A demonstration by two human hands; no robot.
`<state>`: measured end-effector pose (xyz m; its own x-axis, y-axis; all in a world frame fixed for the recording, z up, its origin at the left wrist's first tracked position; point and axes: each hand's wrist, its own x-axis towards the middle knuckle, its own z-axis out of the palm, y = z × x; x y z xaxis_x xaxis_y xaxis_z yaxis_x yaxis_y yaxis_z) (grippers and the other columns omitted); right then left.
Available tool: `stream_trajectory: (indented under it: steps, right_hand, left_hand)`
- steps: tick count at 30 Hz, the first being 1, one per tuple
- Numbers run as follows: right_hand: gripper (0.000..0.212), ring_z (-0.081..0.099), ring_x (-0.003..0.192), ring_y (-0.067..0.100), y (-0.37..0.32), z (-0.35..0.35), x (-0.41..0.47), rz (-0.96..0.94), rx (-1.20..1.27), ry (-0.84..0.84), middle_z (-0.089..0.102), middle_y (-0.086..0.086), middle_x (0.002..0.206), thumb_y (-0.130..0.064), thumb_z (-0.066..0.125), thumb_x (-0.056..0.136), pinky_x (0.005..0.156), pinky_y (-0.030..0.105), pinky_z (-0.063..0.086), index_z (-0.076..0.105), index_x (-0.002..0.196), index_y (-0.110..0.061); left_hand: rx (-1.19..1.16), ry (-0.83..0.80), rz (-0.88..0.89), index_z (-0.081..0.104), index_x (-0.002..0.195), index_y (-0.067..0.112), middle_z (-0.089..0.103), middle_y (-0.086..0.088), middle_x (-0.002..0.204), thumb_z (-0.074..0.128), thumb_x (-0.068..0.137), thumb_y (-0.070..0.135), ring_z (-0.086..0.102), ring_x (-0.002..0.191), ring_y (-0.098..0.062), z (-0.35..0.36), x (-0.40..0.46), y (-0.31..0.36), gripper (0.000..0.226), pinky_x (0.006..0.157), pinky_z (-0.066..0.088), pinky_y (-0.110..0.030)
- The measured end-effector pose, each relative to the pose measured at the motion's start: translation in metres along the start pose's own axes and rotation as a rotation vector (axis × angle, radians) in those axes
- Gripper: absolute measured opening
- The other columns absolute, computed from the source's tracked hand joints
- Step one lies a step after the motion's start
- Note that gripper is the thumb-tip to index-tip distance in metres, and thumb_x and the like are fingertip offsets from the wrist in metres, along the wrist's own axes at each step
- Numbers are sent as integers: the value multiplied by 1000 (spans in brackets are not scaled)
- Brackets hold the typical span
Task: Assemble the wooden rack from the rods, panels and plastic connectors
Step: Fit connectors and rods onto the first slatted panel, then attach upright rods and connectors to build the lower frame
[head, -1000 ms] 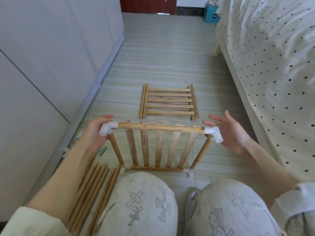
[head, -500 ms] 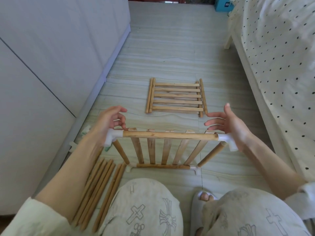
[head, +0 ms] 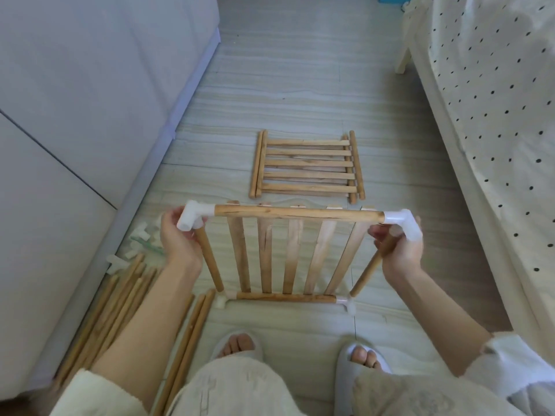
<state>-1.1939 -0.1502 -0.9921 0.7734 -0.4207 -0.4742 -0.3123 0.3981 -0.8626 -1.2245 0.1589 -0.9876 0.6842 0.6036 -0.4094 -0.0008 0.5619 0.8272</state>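
While we look down past our knees, we see a pale striped floor point(head: 300, 85) running up toward twelve o'clock, with a grey cabinet point(head: 75, 115) along the nine o'clock side and a bed point(head: 495, 115) under a dotted cover along the three o'clock side. Our feet in grey slippers point(head: 357, 364) sit at six o'clock.

At the centre we hold the half-built rack frame point(head: 288, 250) upright, its lower rod and two white bottom connectors resting on the floor. Our left hand point(head: 180, 244) curls around the white connector point(head: 193, 217) at the frame's ten o'clock corner, thumb and fingers wrapped about it where the side rod enters. Our right hand point(head: 399, 253) grips the other side rod point(head: 372, 265) just below the second white connector point(head: 404, 223) at the two o'clock corner, fingers closed round the wood. Between the two corners runs the top rod point(head: 300, 213), and five flat slats hang down from it to the bottom rod.

Beyond the frame, toward twelve o'clock, a slatted panel point(head: 306, 168) lies flat on the floor, apart from the frame. At eight o'clock a bundle of loose rods point(head: 120, 301) lies along the cabinet's base, and just above them a few spare white connectors point(head: 141, 238) are scattered on the floor.
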Motion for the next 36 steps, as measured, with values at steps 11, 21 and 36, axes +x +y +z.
stream_trajectory:
  steps: [11, 21, 36]
  right_hand:
    - [12, 44, 83, 23, 69, 14, 111, 20, -775, -158, 44, 7, 89, -18, 38, 98, 69, 31, 35, 45, 101, -9]
    - [16, 39, 63, 16, 120, 15, 165, 120, -1030, -106, 46, 11, 87, -15, 38, 95, 55, 28, 33, 49, 98, -4]
    - [55, 1, 146, 22, 166, 12, 72, -155, -1734, -855, 1, 5, 159, -32, 31, 101, 118, 41, 8, 8, 151, -19]
  left_hand:
    - [1006, -370, -102, 41, 130, 15, 46, -1, 119, 32, 101, 22, 46, 109, -18, 9, 95, -103, 31, 98, 35, -32]
    - [1043, -369, -346, 52, 124, 10, 59, -5, 120, 38, 92, 4, 56, 109, -20, 9, 139, -160, 36, 99, 44, -37]
    - [1021, -136, -196, 46, 132, 19, 47, -10, 136, 38, 98, 9, 45, 124, -28, -70, 65, -131, 37, 97, 39, -32]
